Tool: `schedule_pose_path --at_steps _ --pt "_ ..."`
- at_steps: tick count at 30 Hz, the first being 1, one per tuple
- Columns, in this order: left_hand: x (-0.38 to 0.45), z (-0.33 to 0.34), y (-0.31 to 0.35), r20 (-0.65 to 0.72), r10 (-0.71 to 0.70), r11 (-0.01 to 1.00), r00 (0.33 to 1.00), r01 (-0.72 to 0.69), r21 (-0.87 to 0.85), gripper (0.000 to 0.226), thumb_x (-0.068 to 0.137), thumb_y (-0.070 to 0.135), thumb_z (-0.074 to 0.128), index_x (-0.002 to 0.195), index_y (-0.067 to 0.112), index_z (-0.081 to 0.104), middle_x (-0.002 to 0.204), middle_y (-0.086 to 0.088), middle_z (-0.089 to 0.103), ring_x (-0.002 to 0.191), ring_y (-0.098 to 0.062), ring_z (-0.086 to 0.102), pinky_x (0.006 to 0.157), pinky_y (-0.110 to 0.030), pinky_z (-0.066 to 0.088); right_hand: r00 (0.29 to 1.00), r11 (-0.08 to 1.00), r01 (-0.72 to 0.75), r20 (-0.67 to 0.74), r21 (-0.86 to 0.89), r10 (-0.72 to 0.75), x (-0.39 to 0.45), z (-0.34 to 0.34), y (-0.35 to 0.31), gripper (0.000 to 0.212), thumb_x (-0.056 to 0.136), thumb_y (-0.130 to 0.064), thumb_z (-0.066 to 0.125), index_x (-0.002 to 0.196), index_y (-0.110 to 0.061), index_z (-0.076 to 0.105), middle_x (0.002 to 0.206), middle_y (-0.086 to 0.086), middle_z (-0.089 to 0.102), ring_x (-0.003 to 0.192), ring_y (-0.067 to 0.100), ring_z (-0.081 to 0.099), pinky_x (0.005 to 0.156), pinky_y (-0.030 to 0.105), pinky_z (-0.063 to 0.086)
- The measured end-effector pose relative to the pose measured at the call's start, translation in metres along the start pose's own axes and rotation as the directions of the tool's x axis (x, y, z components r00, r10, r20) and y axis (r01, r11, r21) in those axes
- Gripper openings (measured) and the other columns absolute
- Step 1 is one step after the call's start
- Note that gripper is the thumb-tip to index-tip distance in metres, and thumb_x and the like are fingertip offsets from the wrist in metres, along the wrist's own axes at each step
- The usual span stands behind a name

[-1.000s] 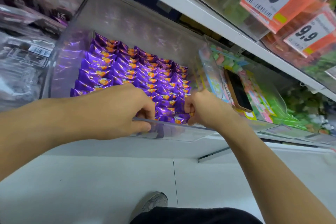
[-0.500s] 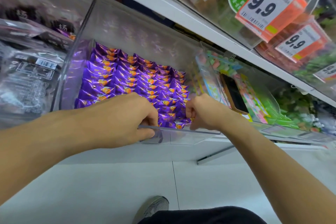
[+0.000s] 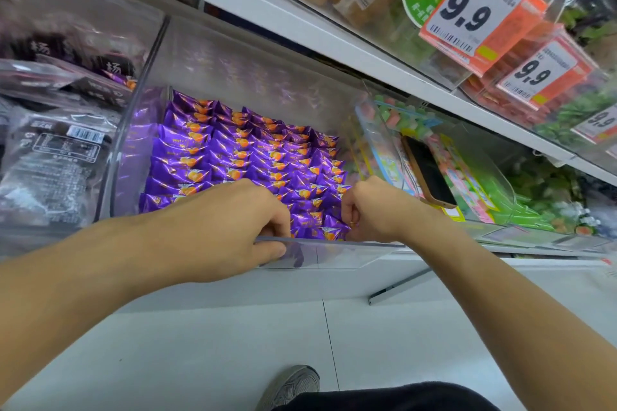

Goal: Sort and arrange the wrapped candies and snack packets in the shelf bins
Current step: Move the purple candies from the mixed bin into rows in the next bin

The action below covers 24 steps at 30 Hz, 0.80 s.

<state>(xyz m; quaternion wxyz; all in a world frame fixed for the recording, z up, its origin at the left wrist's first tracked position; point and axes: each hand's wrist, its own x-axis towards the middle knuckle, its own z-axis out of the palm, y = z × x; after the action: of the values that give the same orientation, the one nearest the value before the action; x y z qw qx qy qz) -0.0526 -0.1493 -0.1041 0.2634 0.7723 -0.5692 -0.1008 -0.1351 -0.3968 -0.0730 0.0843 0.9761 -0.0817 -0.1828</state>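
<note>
Small purple-and-orange foil-wrapped candies [image 3: 240, 160] fill the clear plastic bin [image 3: 320, 253], light and slippery, best pinched by crimped ends, as the left hand [image 3: 230, 227] grips the rim at 6 o'clock and the right hand [image 3: 370, 210] pinches one

The bin [image 3: 233, 77] is clear plastic, smooth and a bit hazy with reflections. The purple candies [image 3: 240, 157] sit in shiny foil-like wrappers. Dark snack bags [image 3: 56, 157] on the left look like glossy crinkly film. The phone [image 3: 427, 170] has a glassy black screen, and the floor tile [image 3: 233, 344] is smooth pale stuff.
</note>
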Motion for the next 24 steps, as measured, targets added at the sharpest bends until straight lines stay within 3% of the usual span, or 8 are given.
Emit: schedule_pose_path --at_steps 5,8,13,20,24 --pt "0.0003 0.0007 -0.0011 0.001 -0.008 1.000 1.000 0.008 -0.006 0.014 0.089 0.046 0.061 0.091 0.034 0.067 0.080 0.019 0.062 0.076 0.001 0.055 0.067 -0.017 0.042 1.000 1.000 -0.017 0.025 -0.007 0.017 -0.0012 0.0008 0.0002 0.019 0.067 -0.021 0.080 0.068 -0.026 0.062 0.076 0.001 0.068 0.073 0.025 0.061 0.069 0.038 0.057" --pt "0.0001 0.0010 -0.0006 0.002 -0.012 1.000 1.000 0.012 -0.011 0.014 0.090 0.046 0.061 0.090 0.034 0.066 0.080 0.018 0.062 0.077 0.001 0.055 0.066 -0.019 0.043 1.000 0.996 -0.008 -0.009 -0.084 0.007 -0.0042 -0.0013 -0.0006 0.009 0.070 -0.025 0.076 0.073 -0.019 0.070 0.078 0.003 0.070 0.075 0.028 0.062 0.067 0.036 0.056" --pt "0.0001 0.0004 0.0005 0.007 -0.020 1.000 1.000 0.020 -0.023 0.013 0.090 0.045 0.060 0.088 0.034 0.067 0.080 0.018 0.062 0.077 0.001 0.055 0.063 -0.016 0.040 0.999 0.985 -0.015 -0.049 -0.171 0.006 -0.0044 -0.0008 -0.0052 0.014 0.072 -0.030 0.072 0.081 -0.019 0.072 0.079 0.003 0.069 0.076 0.029 0.062 0.064 0.033 0.054" --pt "-0.0008 -0.0034 0.0025 0.025 -0.012 1.000 1.000 0.012 -0.020 0.014 0.091 0.045 0.060 0.091 0.032 0.067 0.081 0.016 0.063 0.079 0.000 0.055 0.063 -0.016 0.039 1.000 0.991 -0.018 -0.019 -0.131 0.016 -0.0012 -0.0054 -0.0056 0.016 0.074 -0.030 0.075 0.083 -0.017 0.073 0.081 0.004 0.070 0.079 0.029 0.063 0.065 0.034 0.054" --pt "-0.0017 -0.0039 0.0031 0.028 -0.012 1.000 1.000 0.012 -0.018 0.014 0.091 0.045 0.060 0.091 0.033 0.067 0.083 0.017 0.064 0.080 -0.001 0.056 0.069 -0.021 0.046 1.000 0.995 -0.006 -0.024 -0.099 0.004 -0.0043 -0.0041 -0.0049 0.013 0.074 -0.030 0.077 0.081 -0.020 0.071 0.081 0.002 0.070 0.078 0.028 0.063 0.064 0.032 0.052"
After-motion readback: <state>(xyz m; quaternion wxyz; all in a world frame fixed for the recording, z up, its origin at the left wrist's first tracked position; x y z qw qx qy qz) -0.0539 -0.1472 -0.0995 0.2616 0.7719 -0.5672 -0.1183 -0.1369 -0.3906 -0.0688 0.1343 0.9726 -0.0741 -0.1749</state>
